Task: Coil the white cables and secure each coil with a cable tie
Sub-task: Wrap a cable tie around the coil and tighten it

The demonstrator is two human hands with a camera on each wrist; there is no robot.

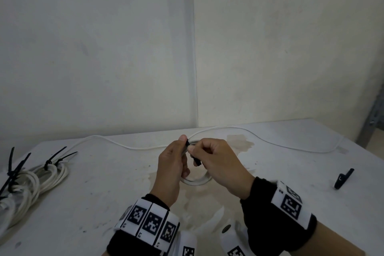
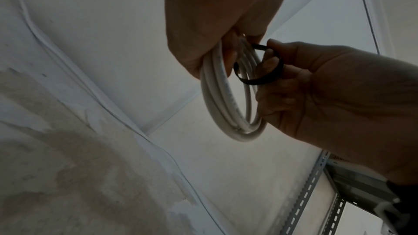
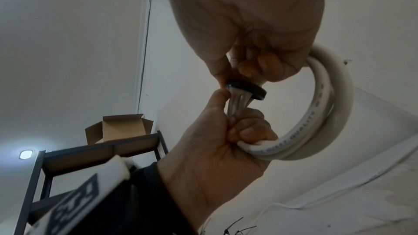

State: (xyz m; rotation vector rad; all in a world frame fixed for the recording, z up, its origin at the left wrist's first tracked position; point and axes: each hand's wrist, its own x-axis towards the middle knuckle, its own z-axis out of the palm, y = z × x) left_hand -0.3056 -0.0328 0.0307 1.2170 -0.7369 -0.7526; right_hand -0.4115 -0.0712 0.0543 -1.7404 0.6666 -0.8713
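Note:
A small coil of white cable [image 1: 194,182] [image 2: 217,99] [image 3: 334,104] is held up just above the table [image 1: 104,193], between both hands. My left hand [image 1: 180,147] [image 2: 217,51] grips the bundled strands on the coil's left side, thumb on top. A black cable tie [image 1: 197,159] [image 2: 262,81] [image 3: 246,87] forms a loose loop around the strands. My right hand [image 1: 202,149] [image 3: 230,72] pinches that tie beside the left thumb. The tie's head is hidden by fingers.
Tied white coils [image 1: 35,181] with black tie tails lie at the table's left edge. A loose white cable [image 1: 133,147] runs along the back by the wall. A small black object [image 1: 344,178] lies at the right. A metal rack [image 1: 372,118] stands beyond the right corner.

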